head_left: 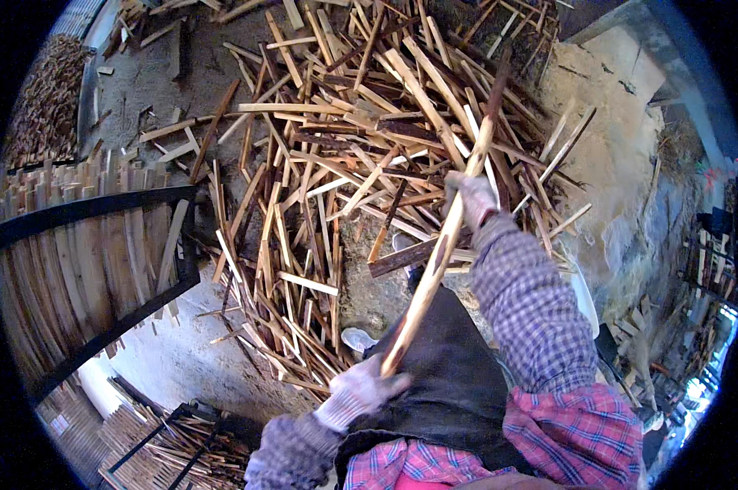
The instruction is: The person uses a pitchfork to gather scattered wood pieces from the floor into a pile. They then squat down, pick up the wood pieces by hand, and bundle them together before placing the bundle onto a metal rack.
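A long wooden slat (435, 273), pale with dark bark along parts of it, slants across in front of me from near my lap to the far right. My gloved right hand (472, 196) is closed round it past its middle. At its near end my left hand (366, 384), also in a pale knitted glove, grips the wood, thumb along the side. Beneath and beyond the slat lies a big loose heap of similar slats (328, 155), crossing each other at all angles. A short dark-barked board (402, 257) lies close to my feet, below my right hand.
To the left, a dark metal frame (100, 204) holds upright packed slats. Another framed bundle (173, 449) stands at lower left. A mound of wood pieces (46, 98) is at far left. Pale concrete floor (606, 106) and scattered scraps (638, 351) lie to the right.
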Action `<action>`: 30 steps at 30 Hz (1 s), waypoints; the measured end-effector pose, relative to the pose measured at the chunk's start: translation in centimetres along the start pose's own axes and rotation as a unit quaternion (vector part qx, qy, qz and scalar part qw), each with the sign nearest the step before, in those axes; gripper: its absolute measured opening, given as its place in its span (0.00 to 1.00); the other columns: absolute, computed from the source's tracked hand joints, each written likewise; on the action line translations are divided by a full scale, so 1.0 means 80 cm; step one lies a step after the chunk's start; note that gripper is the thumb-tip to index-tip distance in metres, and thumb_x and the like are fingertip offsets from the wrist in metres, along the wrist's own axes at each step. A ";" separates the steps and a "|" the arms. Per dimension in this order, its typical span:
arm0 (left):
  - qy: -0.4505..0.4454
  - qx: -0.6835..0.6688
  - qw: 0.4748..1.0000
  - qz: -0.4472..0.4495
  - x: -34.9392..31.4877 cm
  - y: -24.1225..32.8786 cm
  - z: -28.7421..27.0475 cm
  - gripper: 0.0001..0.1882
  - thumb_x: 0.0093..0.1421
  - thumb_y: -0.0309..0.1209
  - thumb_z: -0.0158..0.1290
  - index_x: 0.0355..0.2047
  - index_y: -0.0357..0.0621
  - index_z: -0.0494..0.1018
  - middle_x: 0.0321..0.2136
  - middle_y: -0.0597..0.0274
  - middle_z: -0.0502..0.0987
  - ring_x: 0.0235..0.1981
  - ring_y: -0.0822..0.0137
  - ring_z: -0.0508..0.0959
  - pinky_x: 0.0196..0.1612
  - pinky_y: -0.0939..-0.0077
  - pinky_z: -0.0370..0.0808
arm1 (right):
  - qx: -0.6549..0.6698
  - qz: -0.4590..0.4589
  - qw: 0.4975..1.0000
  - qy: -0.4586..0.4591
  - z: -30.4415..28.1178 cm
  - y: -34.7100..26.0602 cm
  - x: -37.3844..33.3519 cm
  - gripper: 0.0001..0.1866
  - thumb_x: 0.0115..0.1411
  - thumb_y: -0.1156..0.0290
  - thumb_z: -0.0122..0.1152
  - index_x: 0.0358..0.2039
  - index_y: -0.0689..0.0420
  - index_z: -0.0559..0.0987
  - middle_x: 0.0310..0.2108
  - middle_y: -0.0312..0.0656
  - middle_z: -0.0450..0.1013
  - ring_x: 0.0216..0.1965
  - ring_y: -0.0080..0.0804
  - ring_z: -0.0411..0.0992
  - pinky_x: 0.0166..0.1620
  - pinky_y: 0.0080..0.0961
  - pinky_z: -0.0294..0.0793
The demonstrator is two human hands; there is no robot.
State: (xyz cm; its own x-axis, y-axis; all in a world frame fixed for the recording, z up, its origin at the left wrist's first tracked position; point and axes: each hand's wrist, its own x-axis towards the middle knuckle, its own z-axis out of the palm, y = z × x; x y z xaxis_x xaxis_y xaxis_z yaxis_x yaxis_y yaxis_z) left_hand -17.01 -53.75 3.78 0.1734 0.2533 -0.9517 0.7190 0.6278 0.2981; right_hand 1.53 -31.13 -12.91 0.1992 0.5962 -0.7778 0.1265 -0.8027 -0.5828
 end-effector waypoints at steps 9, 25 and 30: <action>0.075 0.000 0.996 -0.043 -0.129 -0.207 0.151 0.33 0.48 0.61 0.47 0.41 0.44 0.68 0.30 0.50 0.76 0.35 0.51 0.76 0.38 0.62 0.70 | 0.134 -0.014 0.990 -0.039 0.058 0.102 -0.242 0.09 0.41 0.71 0.57 0.15 0.61 0.68 0.10 0.41 0.63 0.09 0.35 0.64 0.14 0.29 0.68; 0.106 0.047 0.986 -0.122 -0.269 -0.546 0.340 0.32 0.43 0.62 0.50 0.40 0.53 0.72 0.29 0.54 0.77 0.31 0.54 0.77 0.34 0.63 0.73 | 0.200 0.150 0.962 -0.108 0.145 0.390 -0.518 0.07 0.50 0.71 0.59 0.26 0.57 0.71 0.19 0.40 0.67 0.18 0.33 0.68 0.24 0.34 0.75; 0.107 0.069 0.967 -0.221 -0.200 -0.548 0.361 0.29 0.42 0.62 0.49 0.37 0.56 0.72 0.27 0.58 0.76 0.29 0.56 0.77 0.31 0.63 0.72 | 0.048 0.054 0.957 -0.280 0.121 0.420 -0.435 0.07 0.50 0.70 0.55 0.23 0.60 0.71 0.21 0.44 0.68 0.25 0.35 0.69 0.34 0.28 0.70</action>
State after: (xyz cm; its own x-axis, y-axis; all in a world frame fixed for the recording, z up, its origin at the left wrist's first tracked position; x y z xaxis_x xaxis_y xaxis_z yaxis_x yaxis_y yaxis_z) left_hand -31.89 -106.55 3.81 -0.3041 0.1386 -0.9425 0.7766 0.6091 -0.1610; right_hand -10.54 -78.66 -7.72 -0.3488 0.4467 -0.8239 0.0395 -0.8713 -0.4891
